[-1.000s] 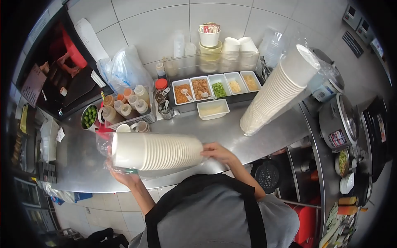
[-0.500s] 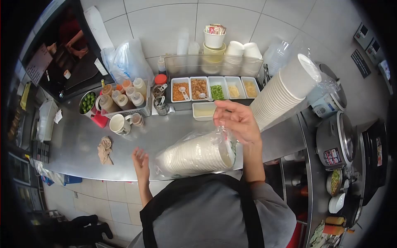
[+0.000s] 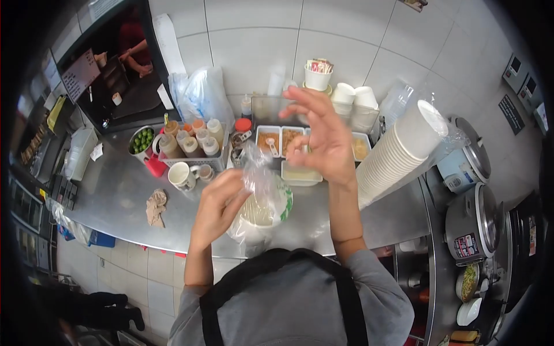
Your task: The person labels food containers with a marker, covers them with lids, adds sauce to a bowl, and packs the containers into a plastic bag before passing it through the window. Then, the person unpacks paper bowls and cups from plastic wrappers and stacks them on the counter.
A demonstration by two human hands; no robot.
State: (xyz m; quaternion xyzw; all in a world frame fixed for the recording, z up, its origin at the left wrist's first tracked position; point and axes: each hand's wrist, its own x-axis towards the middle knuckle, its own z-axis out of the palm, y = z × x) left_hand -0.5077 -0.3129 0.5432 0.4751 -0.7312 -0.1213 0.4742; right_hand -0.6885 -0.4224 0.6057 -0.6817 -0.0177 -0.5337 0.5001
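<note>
A clear plastic bag [image 3: 258, 165] holding a stack of white paper bowls [image 3: 261, 214] stands at the counter's front edge. Green print shows on the stack's right side. My left hand [image 3: 218, 205] is closed on the gathered neck of the bag. Raised above and to the right of it is my right hand [image 3: 324, 138], fingers apart and slightly blurred, with nothing visible in it. Behind that hand are the topping trays [image 3: 270, 141], some of which it hides, and a pale shallow tub [image 3: 301, 174].
A tall bagged stack of white cups [image 3: 398, 147] leans at the right. Sauce bottles [image 3: 193, 138] fill a basket at the left, near a mug [image 3: 182, 176] and crumpled brown paper [image 3: 156, 207]. Rice cookers [image 3: 470, 222] stand far right. Another person's arm [image 3: 135, 57] shows through the opening.
The bagged bowls have swung from lying sideways to end-up, and shifted left. My left hand has come up and taken the bag's neck. My right hand has let go and risen.
</note>
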